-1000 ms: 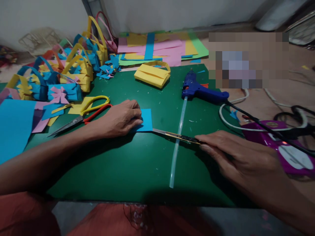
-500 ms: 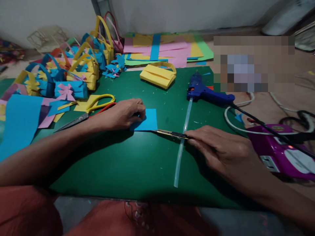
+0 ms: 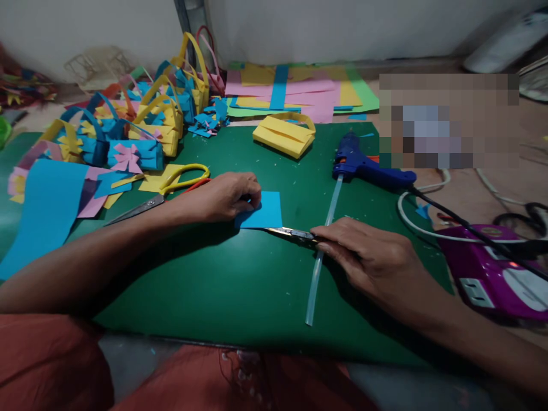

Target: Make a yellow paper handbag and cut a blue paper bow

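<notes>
On green table (image 3: 192,291), paper (image 3: 269,210) (blue), cutter (image 3: 295,233)

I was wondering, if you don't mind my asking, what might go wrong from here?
The cutter in the right hand has its tip at the near edge of the blue paper and points toward the left hand, so a slip might nick that hand. The glue stick runs from the glue gun to beneath the right hand's fingertips, so a knock could perhaps shift the gun.
</notes>
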`<state>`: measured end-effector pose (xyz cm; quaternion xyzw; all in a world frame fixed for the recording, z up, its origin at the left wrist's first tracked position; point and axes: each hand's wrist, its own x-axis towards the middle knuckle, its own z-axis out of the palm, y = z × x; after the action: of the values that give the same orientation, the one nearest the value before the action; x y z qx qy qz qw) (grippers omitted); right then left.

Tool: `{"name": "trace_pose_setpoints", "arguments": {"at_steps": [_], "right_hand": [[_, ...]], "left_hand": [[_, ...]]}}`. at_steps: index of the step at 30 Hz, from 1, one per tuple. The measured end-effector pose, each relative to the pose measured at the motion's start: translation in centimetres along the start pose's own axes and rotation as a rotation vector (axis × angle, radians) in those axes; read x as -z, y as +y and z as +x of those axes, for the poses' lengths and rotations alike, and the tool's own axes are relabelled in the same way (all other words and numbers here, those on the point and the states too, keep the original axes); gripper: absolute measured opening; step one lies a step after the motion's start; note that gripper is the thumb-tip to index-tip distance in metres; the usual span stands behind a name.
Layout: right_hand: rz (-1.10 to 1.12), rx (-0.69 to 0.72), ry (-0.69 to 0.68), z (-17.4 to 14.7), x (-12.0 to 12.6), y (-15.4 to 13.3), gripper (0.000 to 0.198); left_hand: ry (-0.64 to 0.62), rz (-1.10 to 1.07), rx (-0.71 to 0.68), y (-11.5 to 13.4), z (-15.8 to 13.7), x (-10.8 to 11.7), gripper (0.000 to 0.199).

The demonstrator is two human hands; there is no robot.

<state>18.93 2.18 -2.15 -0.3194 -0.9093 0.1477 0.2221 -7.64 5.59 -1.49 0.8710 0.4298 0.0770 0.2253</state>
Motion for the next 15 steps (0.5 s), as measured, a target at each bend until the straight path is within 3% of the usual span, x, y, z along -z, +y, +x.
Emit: {"name": "trace_pose_setpoints", "arguments": {"at_steps": [15], "right_hand": [[-0.069,0.035,-0.067,-0.40,0.17,0.35,0.024]], "left_hand": [[0.002,-0.031,-0.011,-0.16,0.15,-0.07,0.011]]}}
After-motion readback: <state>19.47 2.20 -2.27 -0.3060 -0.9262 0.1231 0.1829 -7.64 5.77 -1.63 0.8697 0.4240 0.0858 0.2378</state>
